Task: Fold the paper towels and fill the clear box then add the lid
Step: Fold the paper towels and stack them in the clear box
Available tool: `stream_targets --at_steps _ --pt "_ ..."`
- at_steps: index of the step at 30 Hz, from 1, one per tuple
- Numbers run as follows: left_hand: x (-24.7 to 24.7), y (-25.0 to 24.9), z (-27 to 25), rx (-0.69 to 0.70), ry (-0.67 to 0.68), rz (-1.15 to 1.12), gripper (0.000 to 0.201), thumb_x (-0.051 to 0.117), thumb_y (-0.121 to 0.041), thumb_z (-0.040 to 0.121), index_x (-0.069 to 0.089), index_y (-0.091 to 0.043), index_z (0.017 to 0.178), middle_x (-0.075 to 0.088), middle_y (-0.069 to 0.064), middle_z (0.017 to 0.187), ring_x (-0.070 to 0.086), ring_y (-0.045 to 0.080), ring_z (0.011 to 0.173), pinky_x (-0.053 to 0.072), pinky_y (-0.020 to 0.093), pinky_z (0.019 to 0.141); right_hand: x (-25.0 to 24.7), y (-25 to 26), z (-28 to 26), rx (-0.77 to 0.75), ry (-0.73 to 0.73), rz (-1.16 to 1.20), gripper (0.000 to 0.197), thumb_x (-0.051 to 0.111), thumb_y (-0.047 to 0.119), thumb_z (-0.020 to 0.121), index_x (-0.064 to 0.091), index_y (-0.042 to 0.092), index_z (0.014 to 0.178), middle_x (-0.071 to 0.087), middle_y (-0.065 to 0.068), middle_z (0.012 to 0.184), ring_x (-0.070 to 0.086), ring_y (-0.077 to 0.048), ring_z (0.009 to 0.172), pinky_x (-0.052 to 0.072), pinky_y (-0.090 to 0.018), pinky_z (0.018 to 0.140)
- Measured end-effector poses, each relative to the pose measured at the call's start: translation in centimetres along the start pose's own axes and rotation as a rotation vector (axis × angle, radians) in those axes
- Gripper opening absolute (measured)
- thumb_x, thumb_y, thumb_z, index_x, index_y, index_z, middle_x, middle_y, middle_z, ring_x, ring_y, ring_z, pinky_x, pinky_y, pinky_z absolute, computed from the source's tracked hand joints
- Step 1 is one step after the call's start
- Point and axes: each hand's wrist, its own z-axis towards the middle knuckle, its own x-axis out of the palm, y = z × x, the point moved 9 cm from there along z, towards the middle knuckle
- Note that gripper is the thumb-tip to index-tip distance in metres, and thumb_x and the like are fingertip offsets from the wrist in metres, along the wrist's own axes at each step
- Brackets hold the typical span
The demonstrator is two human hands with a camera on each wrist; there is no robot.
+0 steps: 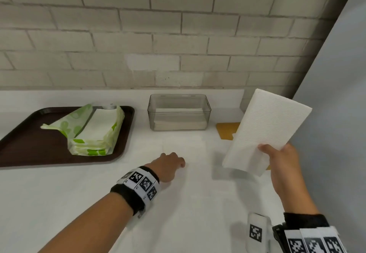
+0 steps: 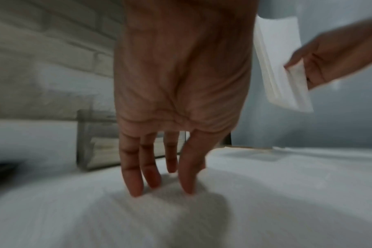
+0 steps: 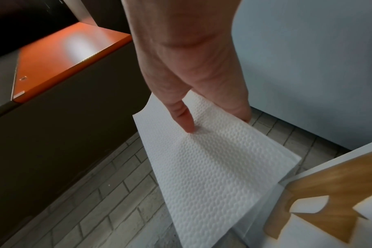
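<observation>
Above the counter (image 1: pixel 59 203) right hand (image 1: pixel 283 161) pinches folded towel (image 1: pixel 265 130); left hand (image 1: pixel 170 165) rests fingers spread

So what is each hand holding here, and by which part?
Right hand pinches the folded paper towel by its lower corner. Left hand holds nothing.

White worktop (image 1: pixel 59 203): plain matte surface, running back to the wall. Brick wall (image 1: pixel 138 35): pale grey-beige blocks with darker mortar lines, standing directly behind the worktop. Dark brown tray (image 1: pixel 23 144): rounded corners, raised rim, lying flat on the worktop at left, near the wall. Grey panel (image 1: pixel 340 74): smooth, slanting along the right side. Orange-topped ledge (image 3: pixel 64 58): glossy orange surface with dark sides, seen only from the right wrist view, well apart from the worktop items.
</observation>
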Motion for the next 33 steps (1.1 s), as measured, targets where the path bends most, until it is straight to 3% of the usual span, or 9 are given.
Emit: stream_targets --at_steps 6,12,16,18,20,22,26,30,33 --pt "-1.1 -0.8 0.2 0.076 0.068 0.222 0.033 0.048 -0.004 0.09 0.055 -0.014 0.12 0.044 0.008 0.124 0.05 0.028 0.109 0.043 0.034 0.089 -1.4 -1.0 -0.1 0.021 0.024 -0.042 0.031 0.059 -0.003 0.083 0.061 0.009 0.111 0.067 -0.006 0.105 0.063 -0.023 0.095 0.045 -0.026 0.071" --pt "-4.9 -0.2 0.7 0.091 -0.15 0.08 0.013 0.064 -0.009 0.084 0.065 -0.015 0.095 0.061 -0.002 0.098 0.06 0.02 0.093 0.049 0.031 0.081 -1.8 -1.8 0.4 0.046 0.036 -0.052 0.032 0.06 -0.004 0.083 0.061 0.007 0.112 0.068 -0.006 0.105 0.063 -0.024 0.097 0.046 -0.028 0.074" --pt "-8.8 -1.3 0.1 0.15 -0.393 -0.069 0.021 0.071 -0.023 0.082 0.067 -0.021 0.103 0.062 -0.006 0.092 0.059 0.014 0.093 0.036 0.023 0.078 -1.0 -1.9 0.7 0.05 0.065 -0.075 0.032 0.06 -0.003 0.083 0.061 0.007 0.113 0.068 -0.006 0.104 0.063 -0.023 0.095 0.044 -0.027 0.069" --pt "-8.5 0.0 0.8 0.098 -0.317 -0.24 0.042 0.075 -0.026 0.079 0.06 -0.022 0.118 0.058 -0.005 0.101 0.055 0.014 0.101 0.039 0.026 0.086 -0.6 -2.1 0.9 0.057 0.073 -0.083 0.032 0.06 -0.003 0.083 0.06 0.007 0.114 0.067 -0.005 0.103 0.062 -0.02 0.09 0.042 -0.027 0.065" --pt "-6.1 1.3 1.3 0.002 -0.132 -0.16 0.057 0.074 -0.027 0.08 0.05 -0.02 0.132 0.054 0.001 0.126 0.05 0.019 0.117 0.038 0.029 0.099 -0.1 -2.5 1.1 0.066 0.081 -0.084 0.032 0.06 -0.003 0.083 0.06 0.008 0.113 0.068 -0.006 0.103 0.062 -0.021 0.09 0.042 -0.027 0.064" --pt "-5.3 2.4 1.8 -0.057 -0.116 -0.129 0.057 0.068 -0.027 0.085 0.047 -0.016 0.137 0.046 0.002 0.14 0.046 0.021 0.124 0.035 0.025 0.099 0.4 -2.8 1.4 0.075 0.1 -0.093 0.03 0.061 -0.001 0.083 0.061 0.009 0.112 0.068 -0.005 0.103 0.063 -0.023 0.092 0.043 -0.029 0.066" --pt "-6.7 2.2 1.3 -0.065 -0.279 -0.591 0.056 0.072 -0.026 0.083 0.05 -0.016 0.133 0.055 0.003 0.117 0.053 0.015 0.095 0.04 0.011 0.069 1.3 -3.2 2.4 0.098 0.119 -0.083 0.033 0.061 -0.001 0.083 0.06 0.011 0.114 0.068 -0.004 0.105 0.062 -0.026 0.099 0.046 -0.037 0.08" --pt "-3.9 -0.6 1.1 0.021 -0.086 -0.769 0.034 0.072 -0.008 0.08 0.059 -0.011 0.111 0.062 0.002 0.097 0.058 0.01 0.079 0.053 0.028 0.077 3.7 -1.0 3.3 0.059 0.156 -0.103 0.031 0.061 -0.001 0.084 0.059 0.012 0.112 0.066 0.002 0.098 0.061 -0.021 0.094 0.048 -0.032 0.076" --pt "-4.6 -0.2 0.2 0.004 -0.185 -0.901 0.045 0.068 -0.004 0.081 0.048 -0.018 0.119 0.057 0.001 0.09 0.055 0.01 0.072 0.049 0.018 0.062 6.6 3.5 5.2 -0.081 0.193 -0.184 0.032 0.056 -0.003 0.086 0.058 0.008 0.116 0.063 -0.001 0.102 0.059 -0.021 0.092 0.045 -0.025 0.067"
